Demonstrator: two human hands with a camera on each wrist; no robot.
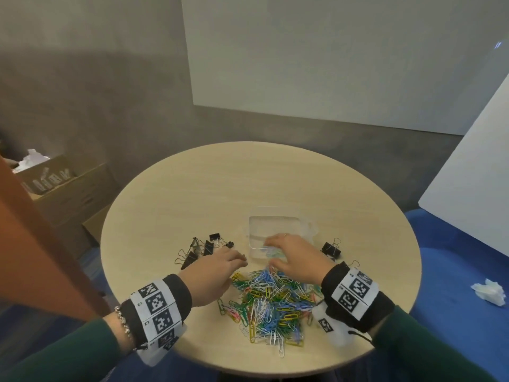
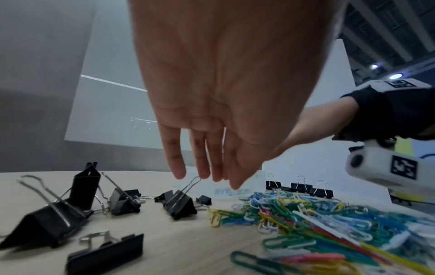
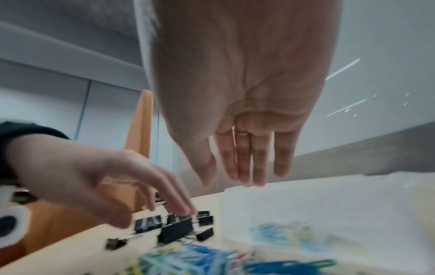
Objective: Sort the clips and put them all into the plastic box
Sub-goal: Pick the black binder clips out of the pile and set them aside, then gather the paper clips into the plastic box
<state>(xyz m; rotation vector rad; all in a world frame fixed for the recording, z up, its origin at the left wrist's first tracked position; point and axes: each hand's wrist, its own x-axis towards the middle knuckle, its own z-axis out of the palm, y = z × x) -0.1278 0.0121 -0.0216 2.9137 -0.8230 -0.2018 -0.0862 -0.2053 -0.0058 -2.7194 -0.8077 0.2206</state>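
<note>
A heap of coloured paper clips [image 1: 272,301] lies at the near side of the round table [image 1: 192,188]. Behind it stands the clear plastic box [image 1: 278,230], with a few paper clips [image 3: 294,236] inside. Black binder clips [image 1: 201,248] lie left of the box, and a few more binder clips [image 1: 332,248] lie to its right. My right hand [image 1: 271,252] hovers over the box's near edge, its fingers [image 3: 259,167] straight and empty. My left hand [image 1: 242,260] is open above the table between the left binder clips [image 2: 176,202] and the heap [image 2: 317,219], holding nothing.
Cardboard boxes [image 1: 63,188] stand on the floor to the left, beside an orange panel [image 1: 33,244]. A crumpled tissue [image 1: 490,292] lies on the blue surface to the right. White boards [image 1: 330,51] lean behind and to the right of the table.
</note>
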